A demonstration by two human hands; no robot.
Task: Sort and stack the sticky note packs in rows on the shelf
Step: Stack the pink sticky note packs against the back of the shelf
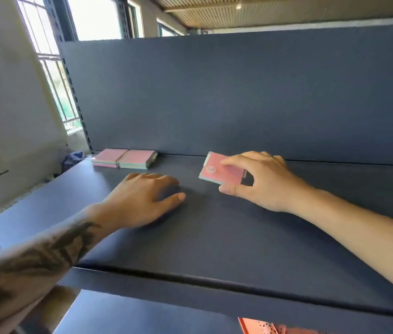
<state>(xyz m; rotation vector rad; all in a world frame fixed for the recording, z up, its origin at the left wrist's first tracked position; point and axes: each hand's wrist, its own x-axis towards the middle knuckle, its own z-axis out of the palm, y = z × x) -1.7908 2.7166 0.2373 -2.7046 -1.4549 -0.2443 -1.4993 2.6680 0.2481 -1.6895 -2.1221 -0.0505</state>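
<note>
My right hand (260, 179) grips a pink sticky note pack (217, 172) between thumb and fingers, tilted just above the dark grey shelf (214, 237) near its back panel. My left hand (147, 198) hovers flat and relaxed over the shelf to the left of that pack, holding nothing. Two pink packs with green edges lie side by side at the shelf's back left corner: the left pack (109, 157) and the right pack (137, 159), touching each other.
A tall dark back panel (239, 92) rises behind the shelf. A slotted upright (75, 100) and a window stand at the left. A lower shelf edge (190, 280) runs across the front, with an orange item (263, 327) at the bottom.
</note>
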